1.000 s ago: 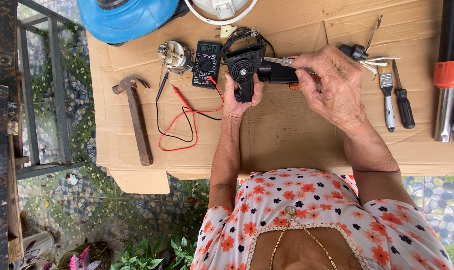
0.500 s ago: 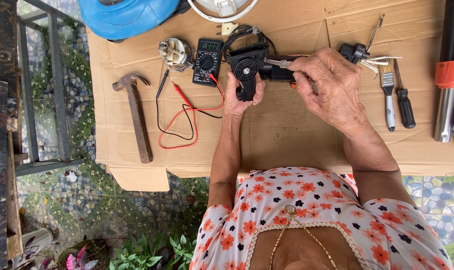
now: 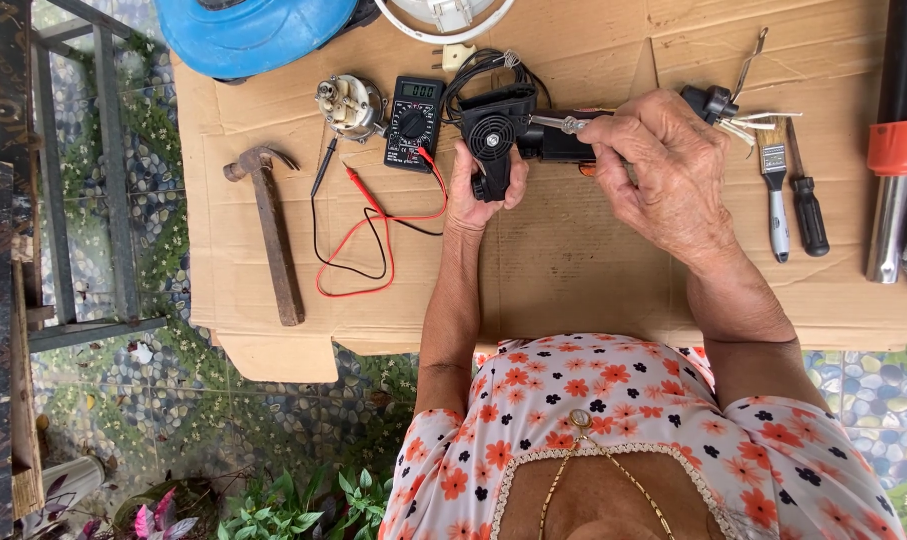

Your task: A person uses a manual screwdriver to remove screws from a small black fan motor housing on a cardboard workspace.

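Left hand (image 3: 478, 190) gripping a black motor housing (image 3: 497, 135) with a round vent, held just above a sheet of cardboard (image 3: 563, 260); right hand (image 3: 663, 170) closed on a metal-tipped tool (image 3: 558, 123) laid against the housing's side. Nearby: multimeter (image 3: 413, 122) with red and black leads, hammer (image 3: 271, 230), paintbrush (image 3: 774, 180), screwdriver (image 3: 805, 205).

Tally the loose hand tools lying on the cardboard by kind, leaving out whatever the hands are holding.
Hammer: 1
Paintbrush: 1
Screwdriver: 1
Multimeter: 1
Total: 4

Not counted: the black fan housing gripped by the left hand, and the slim metal tool pinched by the right hand.
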